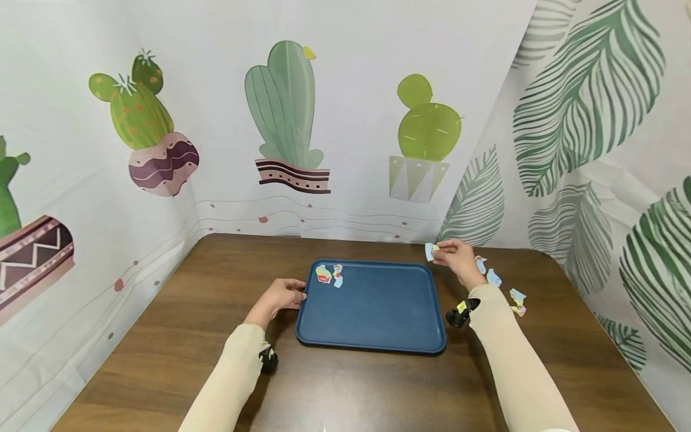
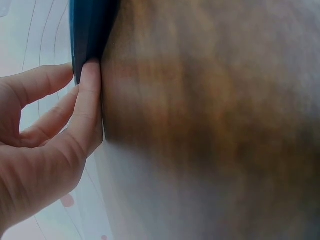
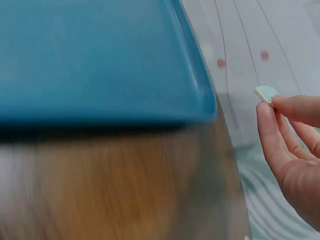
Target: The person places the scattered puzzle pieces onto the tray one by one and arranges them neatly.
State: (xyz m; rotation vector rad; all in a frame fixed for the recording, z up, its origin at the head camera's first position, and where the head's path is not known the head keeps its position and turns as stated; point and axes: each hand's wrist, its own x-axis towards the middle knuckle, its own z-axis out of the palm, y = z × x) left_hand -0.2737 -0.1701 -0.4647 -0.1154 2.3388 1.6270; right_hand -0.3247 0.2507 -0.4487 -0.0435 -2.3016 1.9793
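Observation:
A dark blue tray (image 1: 378,312) lies flat on the brown wooden table (image 1: 178,336). My left hand (image 1: 299,295) rests at the tray's left edge; in the left wrist view my left hand (image 2: 82,72) has its thumb and index fingertips touching the tray (image 2: 90,30) rim, fingers fairly straight. My right hand (image 1: 436,251) hovers just beyond the tray's far right corner and pinches a small pale-blue puzzle piece (image 1: 429,251). The right wrist view shows that piece (image 3: 265,93) between thumb and fingertips of my right hand (image 3: 267,102), beside the tray (image 3: 100,60) corner. Two colourful pieces (image 1: 330,275) lie on the tray's far left corner.
Several loose puzzle pieces (image 1: 493,277) lie on the table right of the tray, behind my right forearm. Curtain walls printed with cacti (image 1: 286,108) and leaves close in the table at the back and both sides.

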